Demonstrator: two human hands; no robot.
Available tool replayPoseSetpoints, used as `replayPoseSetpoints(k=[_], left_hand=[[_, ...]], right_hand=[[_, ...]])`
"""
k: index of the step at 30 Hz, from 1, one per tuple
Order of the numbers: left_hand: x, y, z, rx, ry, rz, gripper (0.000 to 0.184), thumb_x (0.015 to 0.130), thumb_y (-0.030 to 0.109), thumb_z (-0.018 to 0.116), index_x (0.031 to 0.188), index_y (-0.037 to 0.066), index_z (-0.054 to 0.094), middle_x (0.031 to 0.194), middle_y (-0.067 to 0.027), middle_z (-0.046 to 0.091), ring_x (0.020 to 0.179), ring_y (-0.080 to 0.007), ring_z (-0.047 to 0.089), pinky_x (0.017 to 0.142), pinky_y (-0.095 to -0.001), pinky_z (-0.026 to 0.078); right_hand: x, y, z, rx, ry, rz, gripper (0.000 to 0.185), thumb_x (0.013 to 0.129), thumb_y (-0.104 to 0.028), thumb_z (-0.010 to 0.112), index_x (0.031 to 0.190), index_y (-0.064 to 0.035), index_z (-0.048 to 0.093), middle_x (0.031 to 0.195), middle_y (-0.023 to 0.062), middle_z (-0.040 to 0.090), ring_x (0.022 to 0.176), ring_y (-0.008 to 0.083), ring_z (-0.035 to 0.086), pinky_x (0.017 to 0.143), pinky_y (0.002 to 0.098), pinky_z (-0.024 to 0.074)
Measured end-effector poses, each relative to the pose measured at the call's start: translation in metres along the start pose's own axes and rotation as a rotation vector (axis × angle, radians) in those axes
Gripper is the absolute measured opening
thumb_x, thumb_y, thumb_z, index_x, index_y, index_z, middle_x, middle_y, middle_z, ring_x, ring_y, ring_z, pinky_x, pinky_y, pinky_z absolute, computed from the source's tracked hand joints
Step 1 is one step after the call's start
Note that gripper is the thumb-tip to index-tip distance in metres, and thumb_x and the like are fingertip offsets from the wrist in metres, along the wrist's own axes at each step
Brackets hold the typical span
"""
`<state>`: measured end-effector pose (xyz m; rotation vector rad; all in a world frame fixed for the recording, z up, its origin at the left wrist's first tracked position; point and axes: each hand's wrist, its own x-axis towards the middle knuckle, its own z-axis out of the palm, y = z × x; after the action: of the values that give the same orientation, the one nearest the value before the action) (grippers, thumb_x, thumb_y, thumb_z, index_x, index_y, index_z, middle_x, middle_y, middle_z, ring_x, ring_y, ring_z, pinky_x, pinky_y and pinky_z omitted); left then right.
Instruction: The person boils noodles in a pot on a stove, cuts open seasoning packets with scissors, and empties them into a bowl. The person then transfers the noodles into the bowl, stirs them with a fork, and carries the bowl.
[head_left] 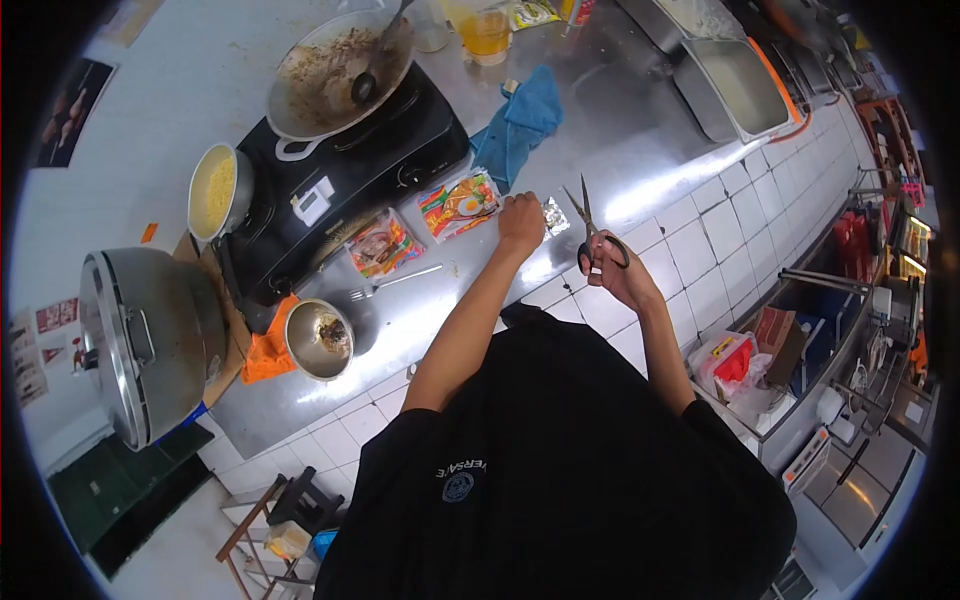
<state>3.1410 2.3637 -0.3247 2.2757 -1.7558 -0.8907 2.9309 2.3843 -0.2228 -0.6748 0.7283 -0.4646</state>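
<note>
My right hand [618, 276] is closed round the handles of a pair of scissors [586, 212], its blades pointing up and slightly parted. Beside it, my left hand [521, 224] is closed over the counter, with a small silver foil sachet [554, 217] showing at its right side. A red-and-yellow noodle packet [460, 206] lies just left of that hand. Farther left is a second noodle packet [384, 243], and a fork [395, 281] rests below it. A metal bowl [318, 340] with dark contents stands near the counter edge.
A black stove [370, 170] carries a large used wok [340, 80] with a ladle in it. Left of it are a pot of yellow noodles [218, 192] and a big lidded pot [150, 340]. A blue cloth [524, 122] and a jug of yellow liquid [485, 38] are farther back.
</note>
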Motion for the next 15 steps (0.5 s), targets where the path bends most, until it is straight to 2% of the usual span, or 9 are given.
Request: replayPoseSetpoints(k=[2, 3, 6, 7, 8, 10, 13, 15], left_hand=[[-0.008, -0.004, 0.001, 0.03, -0.031, 0.013, 0.033, 0.08, 0.02, 0.071, 0.108, 0.002, 0.067, 0.121, -0.0195, 0.059, 0.117, -0.0354, 0.053, 0.091, -0.045, 0.05], [-0.011, -0.006, 0.003, 0.018, 0.005, -0.003, 0.028, 0.081, 0.022, 0.072, 0.1, 0.003, 0.071, 0.122, -0.0189, 0.058, 0.118, -0.035, 0.052, 0.092, -0.0448, 0.05], [-0.052, -0.022, -0.007, -0.144, 0.11, 0.097, 0.025, 0.08, 0.022, 0.07, 0.095, 0.001, 0.07, 0.116, -0.019, 0.06, 0.112, -0.0332, 0.055, 0.088, -0.0446, 0.052], [-0.067, -0.032, -0.014, -0.199, 0.142, 0.115, 0.031, 0.083, 0.028, 0.073, 0.094, -0.001, 0.068, 0.103, -0.0154, 0.065, 0.095, -0.0256, 0.063, 0.079, -0.0406, 0.054], [-0.082, -0.043, -0.022, -0.473, 0.109, 0.047, 0.033, 0.085, 0.03, 0.072, 0.094, -0.001, 0.066, 0.097, -0.0132, 0.066, 0.088, -0.0222, 0.063, 0.075, -0.0372, 0.054], [-0.12, -0.068, -0.037, -1.025, 0.044, -0.107, 0.035, 0.09, 0.034, 0.069, 0.094, -0.001, 0.064, 0.085, -0.0088, 0.067, 0.073, -0.0154, 0.063, 0.067, -0.0306, 0.053], [-0.174, -0.101, -0.062, -1.367, 0.288, -0.295, 0.038, 0.096, 0.039, 0.063, 0.098, 0.001, 0.059, 0.076, -0.0042, 0.065, 0.062, -0.0077, 0.058, 0.057, -0.0227, 0.048], [-0.202, -0.119, -0.084, -1.409, 0.456, -0.338, 0.037, 0.097, 0.039, 0.061, 0.099, 0.002, 0.058, 0.077, -0.0038, 0.065, 0.061, -0.0069, 0.057, 0.056, -0.0221, 0.046]], right_hand=[[0.006, -0.001, 0.007, -0.014, -0.001, -0.006, 0.029, 0.097, -0.04, 0.058, 0.099, -0.0128, 0.047, 0.088, 0.0044, 0.057, 0.082, 0.0134, 0.055, 0.065, 0.0266, 0.0416], [0.009, -0.003, 0.01, -0.026, -0.005, -0.01, 0.029, 0.097, -0.04, 0.058, 0.099, -0.0128, 0.047, 0.088, 0.0043, 0.057, 0.082, 0.0132, 0.055, 0.065, 0.0262, 0.0414], [0.015, -0.007, 0.022, -0.091, -0.02, 0.006, 0.03, 0.097, -0.043, 0.057, 0.098, -0.0141, 0.048, 0.087, 0.0034, 0.056, 0.082, 0.0123, 0.053, 0.065, 0.0252, 0.04], [0.017, -0.007, 0.026, -0.113, -0.043, 0.016, 0.031, 0.096, -0.044, 0.057, 0.098, -0.0151, 0.048, 0.088, 0.0032, 0.055, 0.082, 0.0128, 0.053, 0.066, 0.026, 0.0398], [0.02, -0.007, 0.031, -0.135, -0.067, 0.024, 0.031, 0.096, -0.046, 0.056, 0.097, -0.016, 0.049, 0.089, 0.003, 0.054, 0.083, 0.0133, 0.052, 0.067, 0.0269, 0.0395], [0.022, -0.001, 0.047, -0.112, -0.124, 0.064, 0.029, 0.097, -0.041, 0.058, 0.1, -0.0143, 0.048, 0.087, 0.0025, 0.056, 0.082, 0.0111, 0.053, 0.063, 0.0243, 0.0386], [0.035, 0.023, 0.075, -0.177, -0.19, 0.14, 0.027, 0.097, -0.036, 0.061, 0.102, -0.0134, 0.048, 0.087, 0.002, 0.057, 0.082, 0.0095, 0.054, 0.061, 0.0226, 0.0377], [0.046, 0.045, 0.102, -0.265, -0.239, 0.191, 0.027, 0.096, -0.035, 0.064, 0.102, -0.0136, 0.048, 0.088, 0.0013, 0.057, 0.082, 0.0088, 0.054, 0.061, 0.0219, 0.0373]])
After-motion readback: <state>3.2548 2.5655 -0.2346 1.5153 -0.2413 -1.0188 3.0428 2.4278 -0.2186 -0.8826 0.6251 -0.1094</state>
